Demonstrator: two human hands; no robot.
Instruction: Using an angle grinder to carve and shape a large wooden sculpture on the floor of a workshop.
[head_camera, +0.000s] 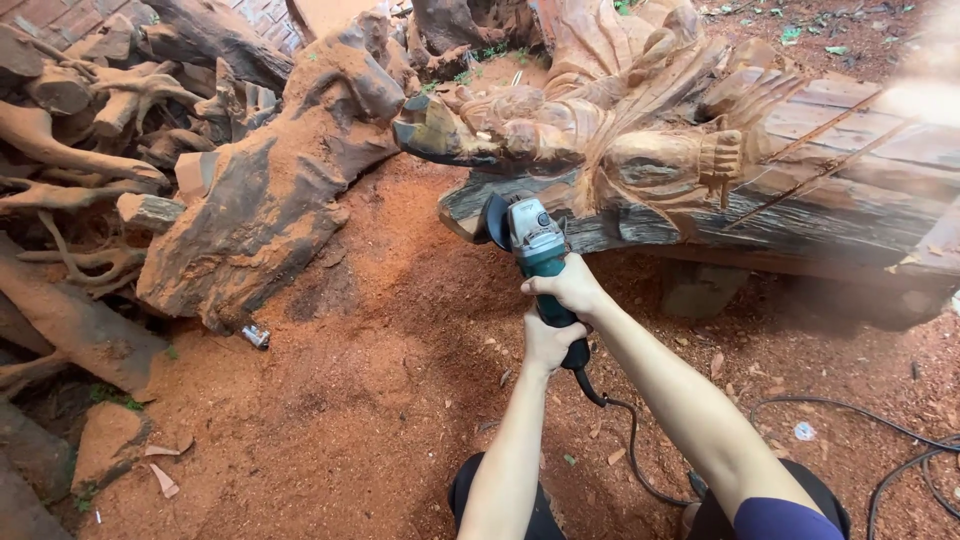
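Biggest thing in front of you is the carved wooden figure (640, 130), lying on its side across a weathered plank platform (850, 190). Much of it looks shaped already: ridged folds, rounded limbs and a cuffed section are cut in, so I'd judge the roughing well along. The end nearest you, the blunt greenish tip, looks coarser, and the finer surface work seems yet to come.

To the left, a heap of raw roots and stumps (240, 190) sits uncut, well apart from the platform. The ground (380, 400) all around is thick with red sawdust and chips, which fits a lot of cutting done here.

Now the tool: you hold a teal angle grinder (535, 250) just below the figure's near end, its disc guard close against the platform's edge; whether the disc touches wood I cannot tell. Your right hand (570, 288) is clenched around the body, fingers wrapped tight. Your left hand (548, 342) grips the rear of the handle just beneath it, also closed. The black power cord (640, 450) trails off the handle towards your knees.
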